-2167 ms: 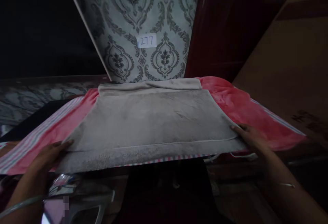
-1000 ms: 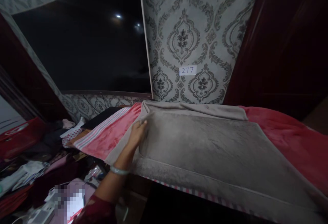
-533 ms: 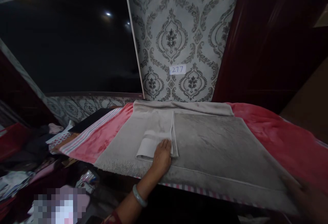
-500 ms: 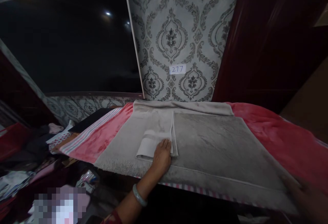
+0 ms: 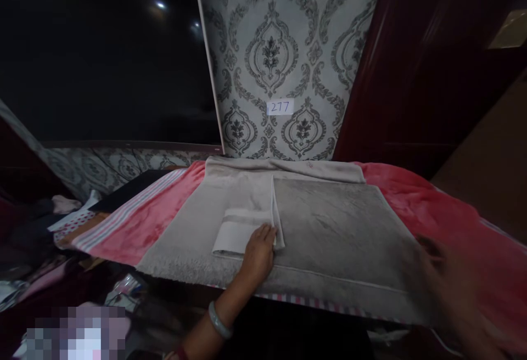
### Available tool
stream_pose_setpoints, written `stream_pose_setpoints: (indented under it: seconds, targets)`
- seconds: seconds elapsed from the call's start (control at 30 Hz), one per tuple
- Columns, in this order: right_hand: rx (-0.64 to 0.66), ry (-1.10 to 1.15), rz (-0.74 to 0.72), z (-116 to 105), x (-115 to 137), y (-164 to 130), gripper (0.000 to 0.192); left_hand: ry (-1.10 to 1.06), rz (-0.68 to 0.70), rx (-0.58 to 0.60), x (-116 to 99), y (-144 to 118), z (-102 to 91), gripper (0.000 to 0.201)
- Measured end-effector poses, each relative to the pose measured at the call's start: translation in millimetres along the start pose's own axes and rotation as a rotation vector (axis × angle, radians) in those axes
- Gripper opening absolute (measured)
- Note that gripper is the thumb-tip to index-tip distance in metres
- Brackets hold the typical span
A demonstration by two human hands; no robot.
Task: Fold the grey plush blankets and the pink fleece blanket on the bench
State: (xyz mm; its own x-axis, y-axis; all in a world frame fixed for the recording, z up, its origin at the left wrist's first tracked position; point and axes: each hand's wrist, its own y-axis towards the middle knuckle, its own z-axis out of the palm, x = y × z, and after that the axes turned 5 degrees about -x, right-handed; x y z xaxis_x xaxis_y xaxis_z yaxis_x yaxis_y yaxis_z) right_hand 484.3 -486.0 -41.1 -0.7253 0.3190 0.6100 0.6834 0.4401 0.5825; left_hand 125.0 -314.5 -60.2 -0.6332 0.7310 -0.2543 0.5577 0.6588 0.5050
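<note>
A large grey plush towel (image 5: 329, 228) is spread out, its left part folded over so that a paler banded end (image 5: 234, 234) lies on top near the middle. My left hand (image 5: 259, 247), with a pale bangle on the wrist, presses on the folded edge with its fingers bent and close together. My right hand (image 5: 444, 277) is smeared by motion above the towel's right side, near the red blanket beneath. Whether its fingers touch the towel cannot be made out.
A red blanket (image 5: 420, 201) with a striped border lies under the towel. Behind stand a dark television screen (image 5: 102, 63) and a patterned wall with a paper label (image 5: 280, 107). Clothes (image 5: 45, 277) are heaped at lower left. A dark red panel (image 5: 411, 74) rises at right.
My right hand has moved inward and up from the towel's lower right corner. My left hand stays on the fold. The view has turned slightly right.
</note>
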Motion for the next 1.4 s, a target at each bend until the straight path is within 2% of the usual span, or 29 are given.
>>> stream_pose_setpoints:
  seconds: [0.1,0.17,0.27,0.33,0.43,0.53,0.63,0.77,0.97,1.1,1.23,1.3,1.4]
  targets:
    - [0.281,0.303,-0.042,47.5,56.5,9.4,0.045,0.057,-0.059,-0.062,-2.0,-4.4,-4.9,0.068]
    - [0.506,0.444,-0.040,84.6,96.7,15.4,0.039,0.098,-0.074,-0.082,-2.8,-5.1,-12.2,0.061]
    - [0.742,0.499,0.112,139.7,152.0,22.4,0.030,0.144,-0.056,-0.084,-0.8,-5.7,-19.7,0.047]
    - [0.797,0.480,0.136,174.1,181.8,25.8,0.026,0.154,-0.013,-0.085,3.0,-6.7,-19.5,0.044]
    - [0.828,0.410,0.129,220.1,213.9,31.2,0.018,0.146,0.051,-0.132,9.7,-9.5,-12.5,0.046]
    - [0.819,0.302,0.096,256.5,233.2,38.9,0.015,0.127,0.078,-0.217,14.5,-13.1,-3.2,0.048]
    - [0.787,0.191,0.061,281.7,243.6,48.1,0.017,0.107,0.100,-0.282,17.0,-15.9,4.9,0.048]
    - [0.756,0.072,0.045,300.6,248.5,57.9,0.022,0.090,0.124,-0.343,19.1,-16.8,10.2,0.050]
    - [0.738,-0.045,0.043,312.7,255.3,66.7,0.021,0.081,0.152,-0.390,18.5,-14.2,5.3,0.046]
    - [0.717,-0.086,0.034,312.3,260.4,72.4,0.017,0.055,0.176,-0.419,17.8,-13.5,-1.6,0.046]
    - [0.644,-0.085,0.019,301.5,251.6,74.9,0.018,0.018,0.258,-0.480,17.1,-14.3,-6.6,0.044]
    - [0.626,-0.079,0.013,295.2,243.7,73.2,0.017,0.018,0.270,-0.454,15.1,-14.8,-6.0,0.043]
    - [0.630,-0.059,0.005,289.4,234.9,68.7,0.019,0.042,0.240,-0.342,11.2,-15.7,-2.5,0.043]
